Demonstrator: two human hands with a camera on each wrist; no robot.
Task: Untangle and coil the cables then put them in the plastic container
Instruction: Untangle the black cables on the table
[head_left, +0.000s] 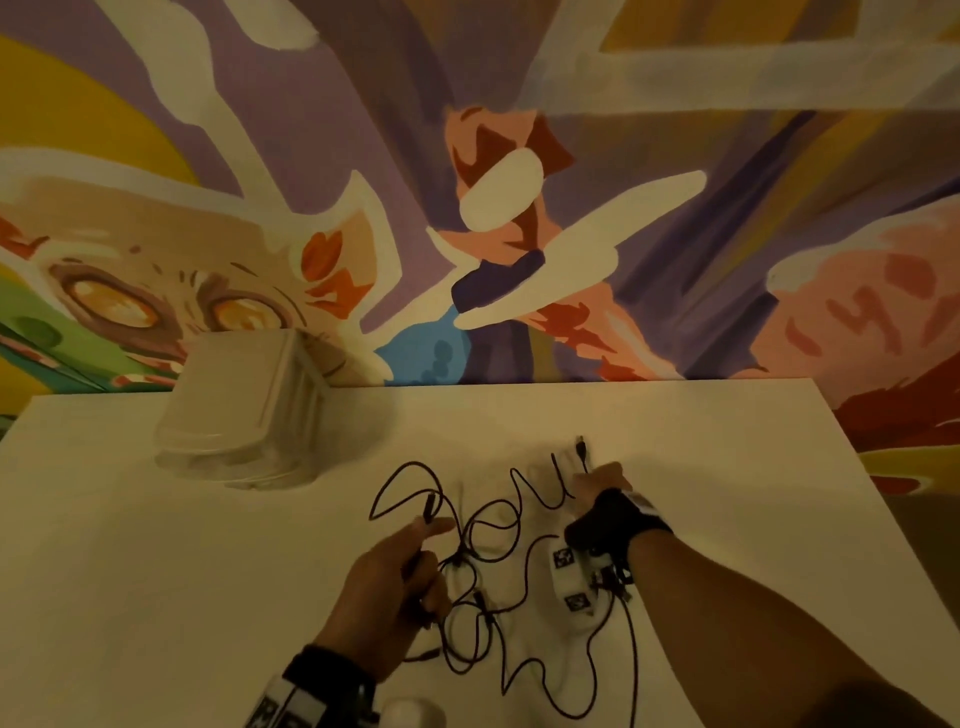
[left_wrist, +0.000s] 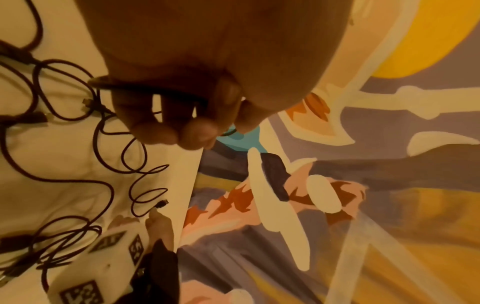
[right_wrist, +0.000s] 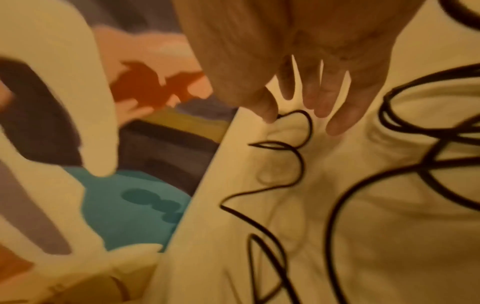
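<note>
Several thin dark cables (head_left: 467, 561) lie tangled on the white table (head_left: 156, 571), between my two hands. My left hand (head_left: 421, 556) grips a strand at the tangle's left side, with the fingers (left_wrist: 192, 127) curled round it and the thumb up. My right hand (head_left: 597, 480) reaches down at the far right of the tangle, just short of a loose plug end (head_left: 581, 447). Its fingers (right_wrist: 337, 121) are straight, with the thumb and fingers either side of a cable loop (right_wrist: 307, 123), and no grip shows. The clear plastic container (head_left: 244, 415) stands at the back left.
A painted wall (head_left: 519, 208) rises right behind the table's far edge (head_left: 623, 383). The table's right edge (head_left: 883, 499) runs diagonally near my right arm. A small white object (head_left: 413, 712) sits at the near edge by my left wrist.
</note>
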